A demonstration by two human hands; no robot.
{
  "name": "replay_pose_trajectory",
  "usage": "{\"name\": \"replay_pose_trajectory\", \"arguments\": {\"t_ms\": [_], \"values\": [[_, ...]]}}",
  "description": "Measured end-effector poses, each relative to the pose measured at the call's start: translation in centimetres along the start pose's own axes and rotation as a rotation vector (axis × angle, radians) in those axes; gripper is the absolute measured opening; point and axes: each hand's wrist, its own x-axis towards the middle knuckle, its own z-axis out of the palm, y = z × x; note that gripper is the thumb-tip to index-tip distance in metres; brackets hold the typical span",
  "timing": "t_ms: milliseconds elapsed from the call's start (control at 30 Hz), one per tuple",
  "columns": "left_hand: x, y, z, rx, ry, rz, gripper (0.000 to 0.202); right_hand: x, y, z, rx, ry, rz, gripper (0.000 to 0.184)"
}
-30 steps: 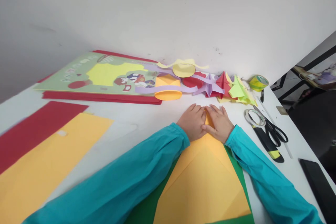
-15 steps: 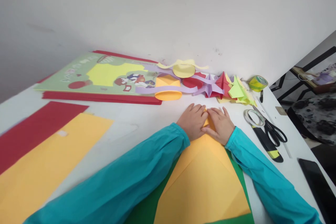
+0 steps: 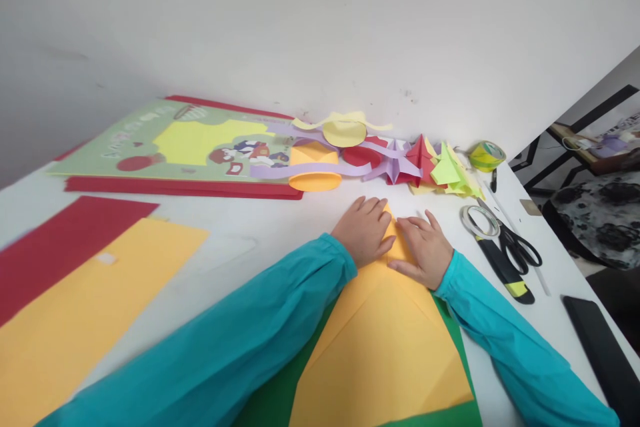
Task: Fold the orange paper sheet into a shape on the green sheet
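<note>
A large orange sheet of paper (image 3: 385, 347) with creased, folded-in edges narrows to a point at its far end. It lies on a green sheet (image 3: 450, 413). My left hand (image 3: 363, 230) holds down the left side of that point, fingers bent and thumb on the fold. On the right side of the tip rests my right hand (image 3: 423, 250), its thumb and fingers spread apart on the paper. Between the hands a small folded flap shows, partly covered by the fingers.
Orange (image 3: 100, 300) and red sheets (image 3: 75, 233) lie left. Behind stand a printed green board (image 3: 120, 140), paper decorations (image 3: 345, 130) and folded paper stars (image 3: 420, 160). To the right are a tape roll (image 3: 480, 221), black scissors (image 3: 517, 247), a cutter (image 3: 505, 270) and a black phone-like slab (image 3: 600, 347).
My right hand has shifted slightly right and its thumb and fingers have spread, so more of the folded tip shows. My left hand stays on the tip. The view has moved a little.
</note>
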Motion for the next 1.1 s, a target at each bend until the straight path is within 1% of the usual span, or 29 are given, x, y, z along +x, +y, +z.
{"name": "replay_pose_trajectory", "arguments": {"t_ms": [167, 367, 633, 700, 800, 933, 1100], "values": [[-0.1, -0.1, 0.0, 0.002, 0.020, 0.013, 0.041, -1.4, -0.2, -0.3, 0.018, 0.011, -0.027, 0.075], [-0.1, -0.1, 0.1, 0.017, 0.005, 0.008, 0.041, -2.9, -0.6, -0.7, 0.032, 0.056, -0.061, 0.063], [0.0, -0.1, 0.1, 0.026, -0.002, 0.010, 0.042, -3.7, -0.6, -0.8, 0.052, 0.084, -0.066, 0.056], [0.0, -0.1, 0.1, 0.027, -0.005, 0.010, 0.042, -3.8, -0.7, -0.9, 0.046, 0.073, -0.071, 0.054], [0.0, -0.1, 0.0, 0.020, -0.012, 0.012, 0.042, -4.2, -0.7, -1.0, 0.042, 0.060, -0.077, 0.054], [0.0, -0.1, 0.1, 0.012, -0.018, 0.005, 0.042, -4.7, -1.0, -1.1, 0.058, 0.085, -0.080, 0.054], [0.0, -0.2, 0.1, 0.003, -0.008, 0.006, 0.041, -5.3, -1.3, -1.4, 0.056, 0.069, -0.083, 0.054]]}}
